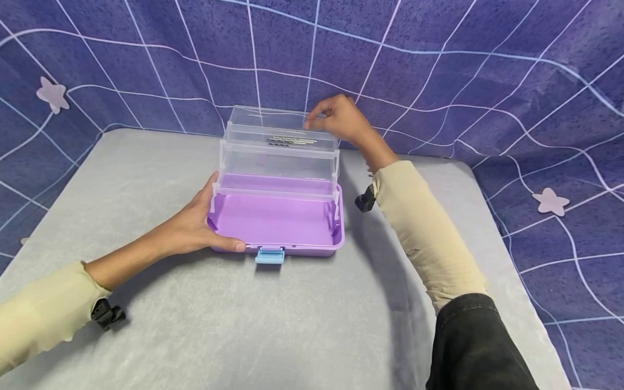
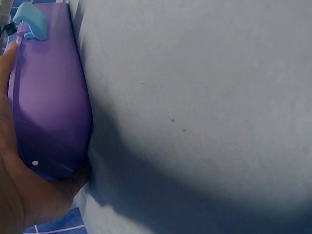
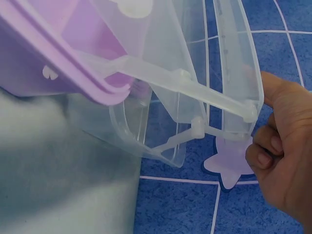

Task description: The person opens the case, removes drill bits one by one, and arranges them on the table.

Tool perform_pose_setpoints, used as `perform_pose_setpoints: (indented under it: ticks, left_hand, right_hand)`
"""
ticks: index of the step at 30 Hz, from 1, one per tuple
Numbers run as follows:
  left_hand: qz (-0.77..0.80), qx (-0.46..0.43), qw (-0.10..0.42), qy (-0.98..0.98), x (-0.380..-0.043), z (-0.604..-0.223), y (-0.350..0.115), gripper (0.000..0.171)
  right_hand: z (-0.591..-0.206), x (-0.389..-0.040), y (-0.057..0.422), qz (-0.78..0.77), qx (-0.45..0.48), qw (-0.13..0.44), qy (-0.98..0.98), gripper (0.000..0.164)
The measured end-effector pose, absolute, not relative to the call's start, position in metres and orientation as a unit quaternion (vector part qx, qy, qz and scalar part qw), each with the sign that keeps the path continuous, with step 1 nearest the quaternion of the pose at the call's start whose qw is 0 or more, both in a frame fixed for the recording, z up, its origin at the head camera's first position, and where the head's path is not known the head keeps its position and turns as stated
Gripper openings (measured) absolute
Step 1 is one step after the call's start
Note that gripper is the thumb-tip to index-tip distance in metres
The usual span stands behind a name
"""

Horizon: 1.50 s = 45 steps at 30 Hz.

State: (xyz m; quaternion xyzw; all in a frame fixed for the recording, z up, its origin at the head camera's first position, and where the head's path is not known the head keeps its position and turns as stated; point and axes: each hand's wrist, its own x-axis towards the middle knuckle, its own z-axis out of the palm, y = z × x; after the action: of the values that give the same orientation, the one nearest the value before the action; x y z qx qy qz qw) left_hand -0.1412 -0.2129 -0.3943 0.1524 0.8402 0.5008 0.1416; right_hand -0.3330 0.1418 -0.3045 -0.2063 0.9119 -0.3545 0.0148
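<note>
An opened purple storage box (image 1: 278,216) with stepped clear trays stands on the table. My left hand (image 1: 195,222) grips its left end, thumb along the front rim and the fingers around the side, partly hidden. My right hand (image 1: 341,119) is at the right part of the clear top tray (image 1: 234,132), thumb and index finger bent toward each other. In the right wrist view its index finger touches the translucent edge, the other fingers are curled, and the fingertips are partly hidden. Several thin drill bits (image 1: 292,142) lie in that tray.
A light blue latch (image 1: 270,255) hangs at the box's front. The grey cloth-covered table (image 1: 292,325) ends at a blue gridded curtain (image 1: 195,65) behind. A person's dark-clothed leg (image 1: 478,346) shows at the lower right.
</note>
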Motion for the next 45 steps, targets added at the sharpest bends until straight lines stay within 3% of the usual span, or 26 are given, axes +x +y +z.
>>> perform_pose_setpoints:
  ticks: [5,11,22,37,45]
  left_hand:
    - [0.508,0.152,0.146,0.835,-0.141,-0.395,-0.213,0.162]
    - [0.507,0.149,0.149,0.836,-0.141,-0.395,-0.213,0.163]
    - [0.504,0.149,0.148,0.838,-0.142,-0.393,-0.212,0.163]
    - [0.503,0.156,0.139,0.839,-0.141,-0.394,-0.212,0.159]
    - [0.509,0.156,0.143,0.834,-0.142,-0.395,-0.212,0.159]
  right_hand:
    - [-0.303,-0.335,0.136,-0.313,-0.189,0.004,0.931,0.024]
    - [-0.300,-0.338,0.134,-0.262,-0.160,0.031,0.951,0.028]
    - [-0.299,-0.344,0.134,-0.214,-0.194,0.055,0.956,0.024]
    - [-0.309,-0.341,0.143,-0.331,-0.243,0.047,0.910,0.017]
    - [-0.310,-0.338,0.151,-0.347,-0.244,0.022,0.905,0.022]
